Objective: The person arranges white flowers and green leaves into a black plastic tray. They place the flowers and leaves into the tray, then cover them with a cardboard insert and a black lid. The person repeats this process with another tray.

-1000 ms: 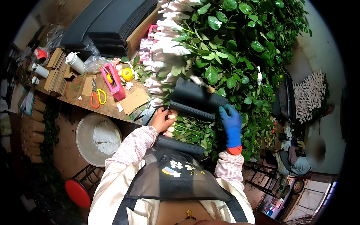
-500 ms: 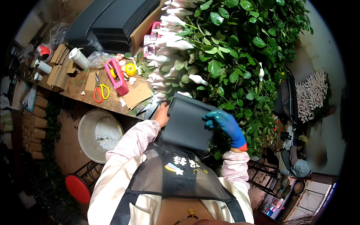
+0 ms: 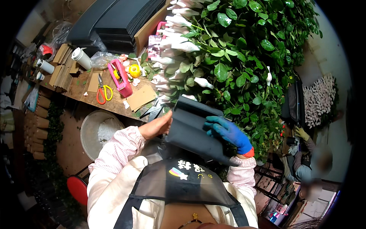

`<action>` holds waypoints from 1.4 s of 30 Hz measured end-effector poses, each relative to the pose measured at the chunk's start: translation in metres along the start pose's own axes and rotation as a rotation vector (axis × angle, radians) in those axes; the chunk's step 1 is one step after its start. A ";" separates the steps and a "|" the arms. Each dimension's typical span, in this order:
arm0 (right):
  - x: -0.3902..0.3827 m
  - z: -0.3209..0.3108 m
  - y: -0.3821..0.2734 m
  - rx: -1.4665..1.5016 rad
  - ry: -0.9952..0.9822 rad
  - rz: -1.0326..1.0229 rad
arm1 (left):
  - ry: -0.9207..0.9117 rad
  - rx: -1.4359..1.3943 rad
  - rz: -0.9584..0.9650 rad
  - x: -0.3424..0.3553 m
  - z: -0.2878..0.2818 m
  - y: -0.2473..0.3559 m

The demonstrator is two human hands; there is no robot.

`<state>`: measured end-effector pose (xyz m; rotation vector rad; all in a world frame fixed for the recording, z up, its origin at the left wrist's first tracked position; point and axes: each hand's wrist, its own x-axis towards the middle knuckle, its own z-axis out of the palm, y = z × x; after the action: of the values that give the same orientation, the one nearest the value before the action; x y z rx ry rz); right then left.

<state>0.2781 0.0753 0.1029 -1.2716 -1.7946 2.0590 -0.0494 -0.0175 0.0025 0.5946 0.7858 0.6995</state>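
Note:
In front of my apron a black flexible sheet (image 3: 196,139) is bent over on itself, its far edge curled up. My left hand (image 3: 157,126) is bare, fingers straight, beside the sheet's left edge; I cannot tell whether it touches. Over the sheet's right part lies my right hand (image 3: 227,131) in a blue-green glove, fingers stretched out. Just beyond is a big pile of leafy flower stems (image 3: 244,72), the heads wrapped in white netting sleeves (image 3: 187,46). What supports the sheet from below is hidden.
On the wooden table (image 3: 82,93) at left lie scissors (image 3: 103,91), a pink tape dispenser (image 3: 122,82), cardboard pieces (image 3: 142,98) and a stack of black sheets (image 3: 118,28). Below it stand a white bin (image 3: 89,135) and a red stool (image 3: 78,189). Another person (image 3: 305,164) is at far right.
My left hand has come off the sheet's far left corner, shifting left and nearer with fingers straightened. The sheet's fold has loosened and its near part slid down to the right.

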 end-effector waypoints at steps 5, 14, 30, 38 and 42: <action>0.047 0.029 0.048 -0.693 0.098 0.067 | 0.073 0.547 -0.159 -0.009 -0.013 0.035; 0.076 0.067 0.096 -1.423 -0.012 0.149 | -0.006 1.581 0.766 0.080 -0.002 -0.028; 0.062 0.114 0.068 -1.235 -0.092 -0.216 | -0.085 1.779 0.739 0.102 -0.020 -0.054; 0.222 0.173 -0.015 -1.059 0.190 -0.816 | 0.210 1.852 1.228 0.151 -0.038 -0.081; 0.323 0.210 0.032 -1.569 0.160 -0.616 | 0.062 1.598 1.052 0.136 -0.022 -0.075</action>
<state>-0.0509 0.0975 -0.0981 -0.6682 -3.1143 -0.0264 0.0281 0.0420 -0.1204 2.5632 0.9708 0.9154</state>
